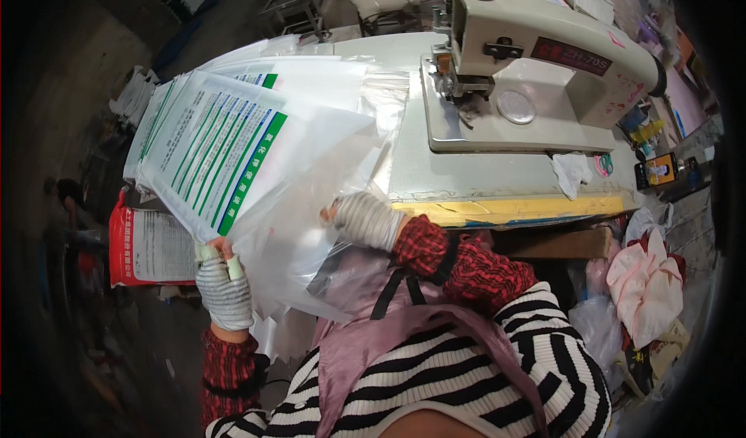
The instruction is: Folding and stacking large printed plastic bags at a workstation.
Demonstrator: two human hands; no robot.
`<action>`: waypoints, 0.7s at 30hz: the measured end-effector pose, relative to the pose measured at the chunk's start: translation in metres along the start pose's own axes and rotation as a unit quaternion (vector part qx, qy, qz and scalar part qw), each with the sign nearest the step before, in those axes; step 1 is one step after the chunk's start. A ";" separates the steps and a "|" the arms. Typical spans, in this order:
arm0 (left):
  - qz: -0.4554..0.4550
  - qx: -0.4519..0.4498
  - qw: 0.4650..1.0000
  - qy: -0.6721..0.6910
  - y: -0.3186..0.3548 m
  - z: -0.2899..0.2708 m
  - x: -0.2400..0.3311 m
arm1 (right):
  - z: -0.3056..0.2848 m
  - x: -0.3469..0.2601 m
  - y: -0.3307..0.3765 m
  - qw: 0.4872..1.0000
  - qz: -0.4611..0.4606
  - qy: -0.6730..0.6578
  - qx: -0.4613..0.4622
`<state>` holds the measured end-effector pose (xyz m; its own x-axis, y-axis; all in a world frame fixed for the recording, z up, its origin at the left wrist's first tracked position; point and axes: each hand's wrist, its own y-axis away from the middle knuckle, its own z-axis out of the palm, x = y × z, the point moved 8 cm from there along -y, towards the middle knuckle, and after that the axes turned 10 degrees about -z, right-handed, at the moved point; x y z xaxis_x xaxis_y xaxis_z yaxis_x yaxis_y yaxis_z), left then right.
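Note:
My left hand (221, 279), in a grey striped fingerless covering, pinches the near corner of a white printed plastic bag (206, 146) with green and blue bands. Translucent plastic film (303, 193) spreads from the bag toward my right hand (361, 219), which wears the same covering. The right fingers are closed at the film's edge, partly hidden by the glove and the film's folds. More white printed sheets or bags (159, 119) lie fanned out under the held one, on the table's left side.
A cream sewing machine (544, 57) stands on the table (497, 181), whose front edge carries yellow tape (513, 210). Near it lie a white cloth (573, 174) and a phone (660, 170). A red and white packed sack (151, 244) sits low left. Crumpled cloth (645, 286) hangs at right.

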<state>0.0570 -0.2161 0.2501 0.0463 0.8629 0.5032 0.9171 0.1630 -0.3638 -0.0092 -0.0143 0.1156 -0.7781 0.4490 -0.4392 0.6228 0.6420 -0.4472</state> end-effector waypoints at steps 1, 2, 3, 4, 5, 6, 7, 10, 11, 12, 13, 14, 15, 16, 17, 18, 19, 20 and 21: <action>-0.063 -0.034 0.997 0.029 0.005 0.001 -0.012 | -0.005 0.009 0.000 0.994 -0.018 0.088 0.057; -0.070 -0.029 0.997 0.025 0.014 -0.003 -0.023 | -0.027 0.036 0.005 0.968 0.029 -0.130 0.213; -0.061 -0.021 0.998 0.017 0.023 -0.007 -0.033 | -0.048 0.073 0.017 0.870 0.077 -0.337 0.351; -0.050 -0.017 0.999 0.011 0.028 -0.007 -0.039 | -0.070 0.099 0.022 0.886 0.176 -0.262 0.340; -0.057 -0.010 0.998 0.007 0.035 -0.012 -0.043 | -0.093 0.113 0.019 0.889 0.266 -0.189 0.322; 0.001 -0.021 0.998 -0.051 0.042 -0.012 -0.035 | -0.106 0.107 0.007 0.891 0.262 -0.192 0.317; 0.059 -0.034 0.992 -0.106 0.049 -0.008 -0.027 | -0.125 0.096 -0.002 0.910 0.274 -0.072 0.302; 0.044 -0.048 0.989 -0.133 0.058 -0.008 -0.022 | -0.146 0.075 -0.028 0.929 0.222 0.157 0.252; 0.053 -0.056 0.984 -0.160 0.062 -0.008 -0.023 | -0.145 0.063 -0.041 0.927 0.160 0.256 0.220; 0.079 -0.089 0.975 -0.186 0.065 -0.011 -0.022 | -0.137 0.057 -0.048 0.920 0.085 0.293 0.246; 0.072 -0.086 0.976 -0.187 0.062 -0.021 -0.019 | -0.134 0.058 -0.048 0.922 0.079 0.291 0.243; -0.018 -0.101 0.961 -0.257 0.054 -0.031 -0.031 | -0.116 0.058 -0.063 0.957 0.088 0.249 0.118; -0.108 -0.116 0.933 -0.322 0.048 -0.043 -0.044 | -0.094 0.058 -0.070 0.974 0.094 0.208 -0.012; -0.089 -0.028 0.967 -0.238 0.041 -0.072 -0.034 | -0.083 0.039 -0.080 0.976 0.042 0.213 -0.005; -0.050 0.052 0.987 -0.145 0.026 -0.091 -0.024 | -0.077 0.032 -0.080 0.976 0.037 0.214 -0.011; 0.126 0.114 0.953 -0.250 0.022 -0.094 0.018 | -0.077 0.021 -0.078 0.976 0.031 0.217 0.010; 0.011 0.024 0.995 -0.099 0.025 -0.073 0.015 | -0.078 0.008 -0.077 0.975 0.023 0.217 0.033; -0.112 -0.049 0.991 0.046 0.042 -0.047 0.023 | -0.074 -0.014 -0.082 0.980 -0.014 0.193 0.043; 0.157 -0.033 0.985 -0.069 0.046 -0.016 0.077 | -0.066 -0.025 -0.081 0.981 -0.022 0.191 0.036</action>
<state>0.1096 -0.1502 0.2845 0.2816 0.9235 0.2605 0.8899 -0.1499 -0.4307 -0.0455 -0.0365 0.2141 -0.7700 0.6301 -0.0999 0.5808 0.6275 -0.5186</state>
